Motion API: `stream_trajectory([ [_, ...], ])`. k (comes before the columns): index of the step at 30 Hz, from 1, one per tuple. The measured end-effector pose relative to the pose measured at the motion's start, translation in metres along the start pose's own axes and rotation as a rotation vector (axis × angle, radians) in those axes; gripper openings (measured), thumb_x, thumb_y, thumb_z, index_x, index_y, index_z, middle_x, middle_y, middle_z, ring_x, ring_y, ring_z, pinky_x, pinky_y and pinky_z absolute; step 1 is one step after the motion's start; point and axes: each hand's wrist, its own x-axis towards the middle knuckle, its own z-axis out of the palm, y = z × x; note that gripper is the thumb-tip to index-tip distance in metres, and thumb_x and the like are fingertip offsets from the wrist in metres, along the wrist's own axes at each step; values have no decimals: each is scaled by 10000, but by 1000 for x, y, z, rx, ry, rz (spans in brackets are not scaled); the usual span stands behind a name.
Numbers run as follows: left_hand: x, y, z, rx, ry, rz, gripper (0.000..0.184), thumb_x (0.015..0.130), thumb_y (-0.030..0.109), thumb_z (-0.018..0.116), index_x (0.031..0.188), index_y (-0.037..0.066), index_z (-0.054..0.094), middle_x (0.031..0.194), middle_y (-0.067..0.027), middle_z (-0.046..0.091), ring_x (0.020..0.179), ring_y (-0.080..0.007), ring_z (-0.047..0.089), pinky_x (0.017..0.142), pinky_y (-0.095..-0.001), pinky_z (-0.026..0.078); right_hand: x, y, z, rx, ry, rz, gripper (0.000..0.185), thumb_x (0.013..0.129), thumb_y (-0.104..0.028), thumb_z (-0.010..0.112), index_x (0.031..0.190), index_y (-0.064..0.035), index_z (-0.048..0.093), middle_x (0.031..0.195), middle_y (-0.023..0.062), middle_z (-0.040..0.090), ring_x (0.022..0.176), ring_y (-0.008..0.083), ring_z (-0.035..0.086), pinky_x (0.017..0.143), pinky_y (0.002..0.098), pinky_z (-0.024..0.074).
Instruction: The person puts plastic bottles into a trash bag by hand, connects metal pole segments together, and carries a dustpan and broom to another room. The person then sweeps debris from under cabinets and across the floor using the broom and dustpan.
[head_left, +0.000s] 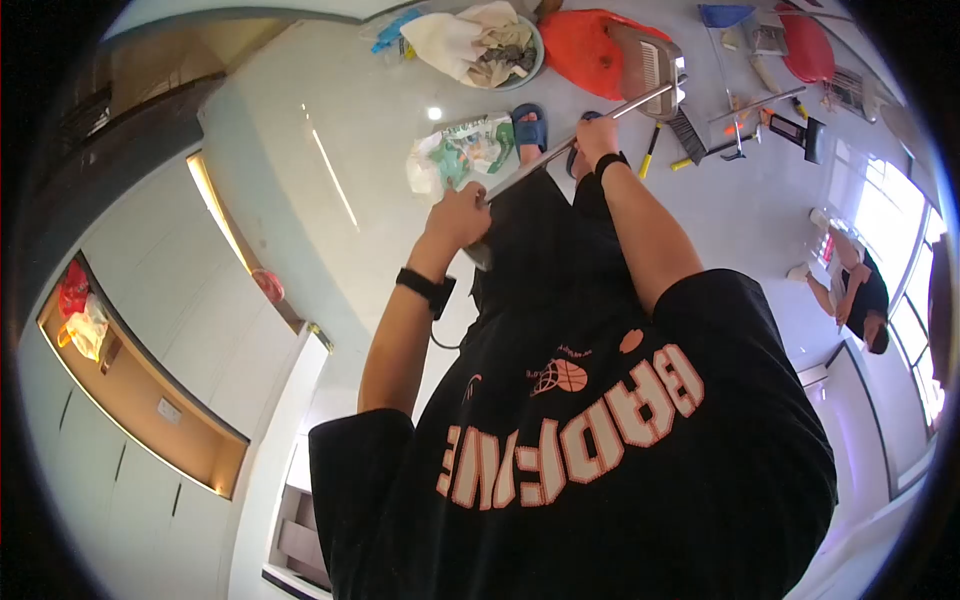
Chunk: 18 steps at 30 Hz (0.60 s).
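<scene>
A long metal pole (535, 168) runs slanting across in front of my body, with both my hands closed around it. My left hand (461, 214) grips its near end, close to my thigh. Below that hand shows a grey, rounded piece (480, 254), partly hidden, whose kind I cannot make out. My right hand (597, 138) grips farther along the pole. At the pole's far end lies a grey-brown dustpan (645, 65) with a toothed part; whether the two are joined I cannot tell. A white and green plastic bag (460, 155) lies on the floor near my left hand.
A basin (541, 55) of cloths and a red plastic bag (575, 50) stand ahead. On the floor to the right lie a broom (690, 135), a hammer (738, 145) and several other tools. A person (855, 285) sits at the right. White cabinets (150, 290) line the left.
</scene>
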Motion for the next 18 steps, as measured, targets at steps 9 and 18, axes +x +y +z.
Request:
stream_trajectory([
  [9,22,-18,-14,-400,-88,81,367,730,336,687,957,52,645,858,-156,666,838,-329,638,746,-392,494,36,23,11,-344,-120,-163,357,785,-229,546,872,113,601,772,202,672,734,301,680,725,402,541],
  [18,14,-10,-42,-158,78,215,462,699,305,763,1084,104,606,890,-135,642,837,-290,633,743,-381,497,-19,-24,-5,119,-48,-5,299,834,-167,526,670,78,575,579,175,629,446,213,604,426,315,492],
])
